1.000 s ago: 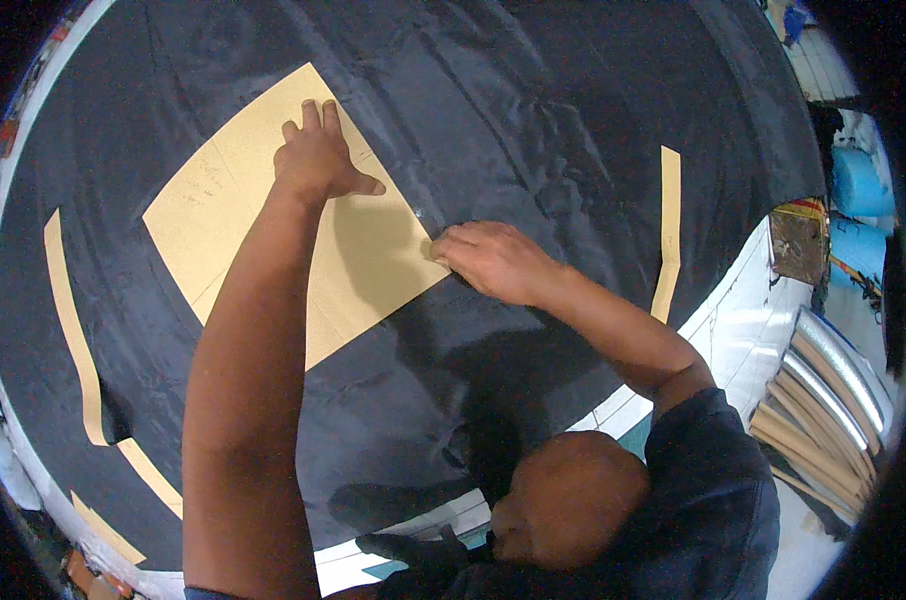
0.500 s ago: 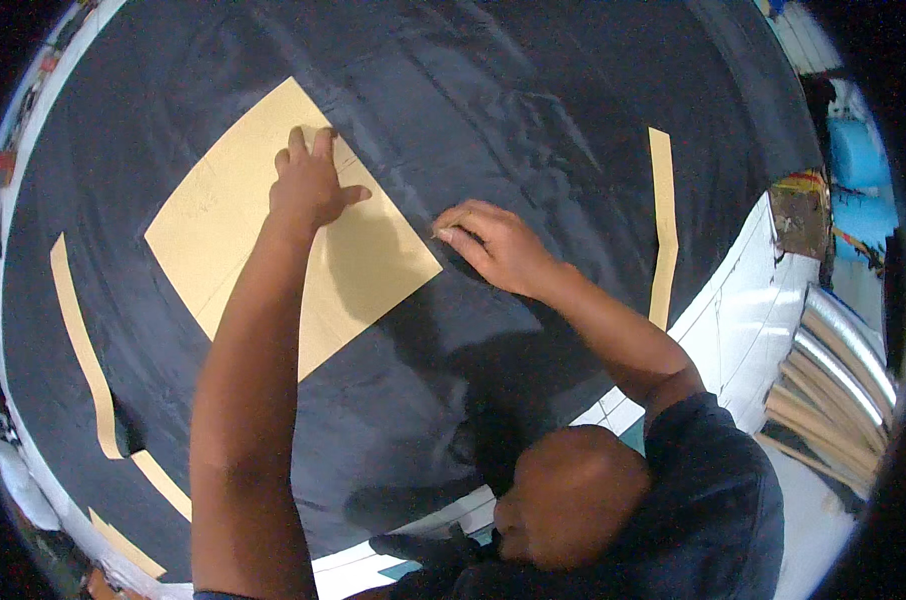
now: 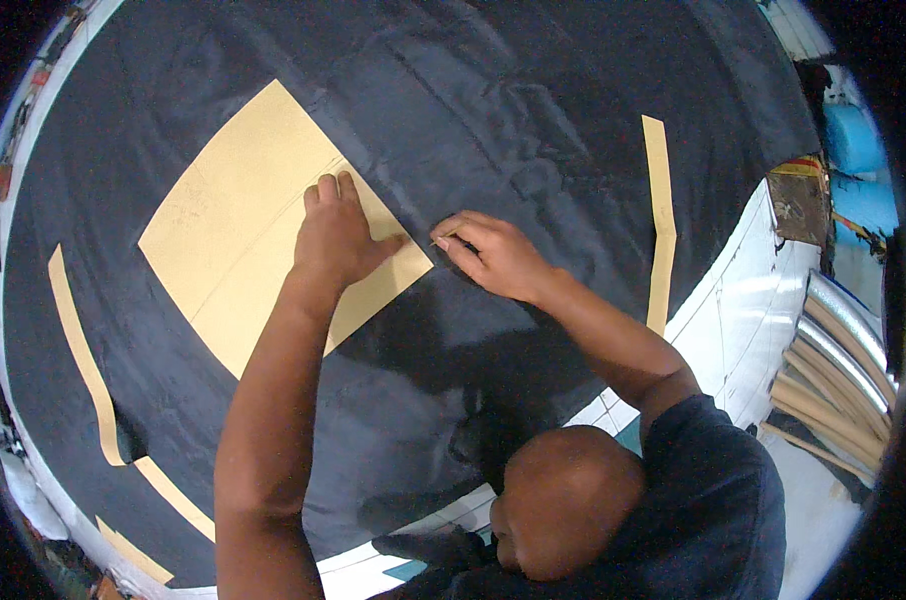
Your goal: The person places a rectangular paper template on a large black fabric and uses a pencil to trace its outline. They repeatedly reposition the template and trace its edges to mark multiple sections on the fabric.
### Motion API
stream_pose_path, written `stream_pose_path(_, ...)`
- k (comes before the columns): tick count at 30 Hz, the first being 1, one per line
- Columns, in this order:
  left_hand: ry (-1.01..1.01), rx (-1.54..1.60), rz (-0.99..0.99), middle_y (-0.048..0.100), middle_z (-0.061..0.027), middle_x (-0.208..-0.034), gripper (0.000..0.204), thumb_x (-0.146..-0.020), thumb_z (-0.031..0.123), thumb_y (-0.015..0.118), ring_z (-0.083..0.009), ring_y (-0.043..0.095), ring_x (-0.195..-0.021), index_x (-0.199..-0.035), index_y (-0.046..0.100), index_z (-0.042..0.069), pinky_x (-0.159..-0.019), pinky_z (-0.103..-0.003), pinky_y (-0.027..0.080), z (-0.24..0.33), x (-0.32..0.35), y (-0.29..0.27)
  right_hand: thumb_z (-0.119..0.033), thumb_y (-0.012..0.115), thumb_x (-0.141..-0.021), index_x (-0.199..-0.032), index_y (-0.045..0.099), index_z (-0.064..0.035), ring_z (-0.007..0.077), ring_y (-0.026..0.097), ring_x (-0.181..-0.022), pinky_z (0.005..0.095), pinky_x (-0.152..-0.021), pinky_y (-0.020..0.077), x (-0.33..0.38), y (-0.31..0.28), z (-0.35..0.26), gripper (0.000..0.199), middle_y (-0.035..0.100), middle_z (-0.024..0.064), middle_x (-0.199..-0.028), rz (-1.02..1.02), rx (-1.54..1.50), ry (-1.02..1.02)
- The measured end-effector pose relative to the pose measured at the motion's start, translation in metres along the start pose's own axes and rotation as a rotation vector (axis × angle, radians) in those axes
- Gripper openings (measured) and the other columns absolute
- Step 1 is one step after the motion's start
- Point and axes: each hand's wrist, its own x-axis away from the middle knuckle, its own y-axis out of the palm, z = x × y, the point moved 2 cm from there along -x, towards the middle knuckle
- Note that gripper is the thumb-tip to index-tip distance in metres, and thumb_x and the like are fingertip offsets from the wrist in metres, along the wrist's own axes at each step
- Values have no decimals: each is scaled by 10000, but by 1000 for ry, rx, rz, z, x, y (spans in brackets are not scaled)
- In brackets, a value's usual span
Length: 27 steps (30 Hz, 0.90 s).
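Flat on a wide sheet of black cloth point(image 3: 533, 120) lies a tan paper pattern point(image 3: 243, 230), a four-sided piece set at a slant, with a faint straight line running across it and its lower right corner pointing toward the middle of the cloth. The left hand point(image 3: 335, 235) presses down on that corner part of the pattern, palm flat, fingers held close together and the thumb spread out to the right. Just beside the corner, the right hand point(image 3: 493, 252) rests on the cloth with its fingers pinched together on something small and thin at the pattern's edge; what it is cannot be told. The cloth is wrinkled, and it covers nearly the whole of a white table point(image 3: 743, 300), whose edge shows at the lower right. A long tan strip point(image 3: 661, 220) lies on the cloth well to the right of the hands, and more strips point(image 3: 81, 360) lie along the left side.
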Motion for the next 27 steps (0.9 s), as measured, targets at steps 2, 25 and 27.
stream_pose_path(2, -6, -88, -82, 443, -243, -1357, 1234, -620, 601, 861, -392, 422, -1290, -1428, 330, -165, -1103, -419, 402, 5, 0, 7, -124, 608, -973, -1068, 668, -26, 338, 675, -983, 414, -852, 536, -1, 1, -2, 149, 698, 141, -1054, -4, -4, -18)
stream_pose_path(25, -183, -185, -217, 345, -232, -1512, 1419, -540, 684, 880, -401, 298, -1446, -1522, 224, -102, -1094, -423, 415, 28, 0, 2, -124, 627, -937, -1021, 667, -39, 329, 667, -931, 426, -795, 542, 3, 4, -5, 126, 689, 115, -1014, -109, 176, -133)
stream_pose_path(27, -180, -178, -205, 345, -233, -1511, 1423, -539, 689, 877, -398, 296, -1447, -1522, 221, -104, -1093, -415, 419, 26, 0, 3, -125, 622, -940, -1016, 664, -41, 330, 665, -930, 427, -792, 540, 3, 4, -5, 120, 686, 115, -1006, -152, 185, -111)
